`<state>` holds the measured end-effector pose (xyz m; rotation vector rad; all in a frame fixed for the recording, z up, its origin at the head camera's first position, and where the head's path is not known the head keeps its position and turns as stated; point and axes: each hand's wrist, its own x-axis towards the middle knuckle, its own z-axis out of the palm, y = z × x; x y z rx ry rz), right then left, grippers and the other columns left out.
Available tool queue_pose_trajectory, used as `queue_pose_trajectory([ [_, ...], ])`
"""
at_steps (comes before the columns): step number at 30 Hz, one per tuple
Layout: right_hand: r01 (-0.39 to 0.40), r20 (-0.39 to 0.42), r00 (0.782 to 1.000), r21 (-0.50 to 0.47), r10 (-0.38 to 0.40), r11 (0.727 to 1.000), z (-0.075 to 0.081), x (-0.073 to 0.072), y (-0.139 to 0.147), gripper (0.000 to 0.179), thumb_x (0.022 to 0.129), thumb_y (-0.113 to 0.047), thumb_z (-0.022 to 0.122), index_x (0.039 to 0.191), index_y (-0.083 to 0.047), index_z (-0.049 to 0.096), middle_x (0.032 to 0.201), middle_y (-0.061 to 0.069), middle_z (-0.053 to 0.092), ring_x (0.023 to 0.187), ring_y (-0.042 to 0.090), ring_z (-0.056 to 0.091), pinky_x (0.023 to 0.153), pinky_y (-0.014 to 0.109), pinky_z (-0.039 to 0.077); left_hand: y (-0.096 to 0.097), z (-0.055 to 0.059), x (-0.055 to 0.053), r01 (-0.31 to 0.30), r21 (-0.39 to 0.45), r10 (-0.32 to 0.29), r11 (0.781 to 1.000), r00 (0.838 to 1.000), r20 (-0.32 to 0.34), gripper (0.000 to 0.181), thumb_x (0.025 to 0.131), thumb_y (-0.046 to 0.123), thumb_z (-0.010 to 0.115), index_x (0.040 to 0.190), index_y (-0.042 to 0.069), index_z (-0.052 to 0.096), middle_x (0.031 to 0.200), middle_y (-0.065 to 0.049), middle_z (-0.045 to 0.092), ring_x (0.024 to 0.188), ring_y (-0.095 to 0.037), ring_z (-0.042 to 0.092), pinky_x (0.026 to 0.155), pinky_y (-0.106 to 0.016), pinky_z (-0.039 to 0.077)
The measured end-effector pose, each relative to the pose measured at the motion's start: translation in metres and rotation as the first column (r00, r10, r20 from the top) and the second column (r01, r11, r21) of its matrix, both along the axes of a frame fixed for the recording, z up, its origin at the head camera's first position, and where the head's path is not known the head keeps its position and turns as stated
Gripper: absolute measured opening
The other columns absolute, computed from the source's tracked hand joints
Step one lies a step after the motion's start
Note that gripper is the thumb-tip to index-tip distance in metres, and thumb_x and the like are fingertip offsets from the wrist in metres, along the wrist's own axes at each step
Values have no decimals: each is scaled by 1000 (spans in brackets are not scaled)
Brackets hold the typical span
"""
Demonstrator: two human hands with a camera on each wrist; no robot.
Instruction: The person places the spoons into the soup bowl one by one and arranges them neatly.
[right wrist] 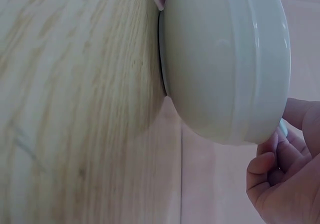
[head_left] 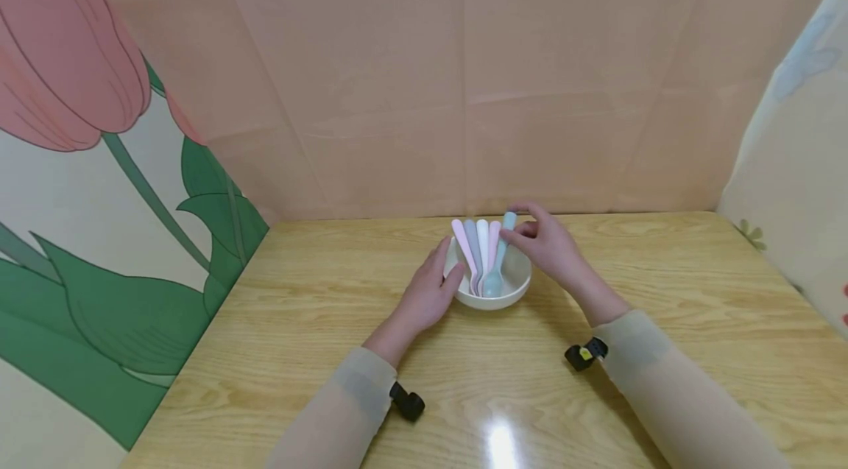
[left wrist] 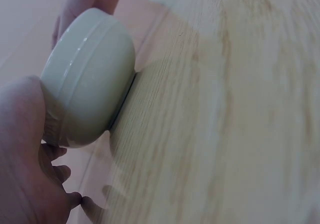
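Observation:
A white bowl point(head_left: 492, 302) stands upright on the wooden table. My left hand point(head_left: 430, 288) holds its left side, with the thumb near the front rim and the fingers round the outer wall. In the left wrist view the thumb lies against the bowl point(left wrist: 95, 79). At the bowl's right back, my right hand point(head_left: 546, 242) pinches the handle of a light blue spoon point(head_left: 495, 274), whose round end points down into the bowl. Beside it several pink, grey-purple and white utensils point(head_left: 472, 241) lean side by side, handles up over the back rim. Their lower ends partly overlap.
The wooden table point(head_left: 298, 351) ends at a peach-coloured cloth backdrop point(head_left: 384, 86) close behind the bowl. A tulip-printed panel point(head_left: 132, 307) borders the left side, and a pale printed cloth point(head_left: 801, 182) the right. Each wrist carries a small black camera point(head_left: 407, 403).

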<state>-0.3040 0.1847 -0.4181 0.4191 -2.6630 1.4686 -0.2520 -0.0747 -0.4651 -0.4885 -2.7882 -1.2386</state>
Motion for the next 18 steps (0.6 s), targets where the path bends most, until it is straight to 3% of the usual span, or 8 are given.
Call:
queue_pose_trajectory([
  [4,19,-22,1000,39,-18,999,-2,-1,-1,54,107,-29,77,152,-6,56,103,14,75,91,28,64,73,30,51,0,1,0,1,1,-1,1000,1000,5,73,119,48,39,178,12,17,180,-15,28,165,-30,28,133,-47,25],
  [9,38,-31,999,76,-36,996,-3,-2,0,50,106,-28,79,148,-6,60,109,15,73,96,31,57,77,36,47,0,0,1,-3,5,3,1000,1000,12,72,119,48,39,178,13,17,180,-15,27,165,-30,28,133,-47,25],
  [18,48,-79,996,91,-41,995,-6,-5,1,46,105,-28,80,142,-5,67,111,13,71,97,30,56,76,36,44,0,0,1,-5,6,5,1000,1000,7,73,119,50,38,178,13,17,180,-14,28,165,-30,28,133,-47,25],
])
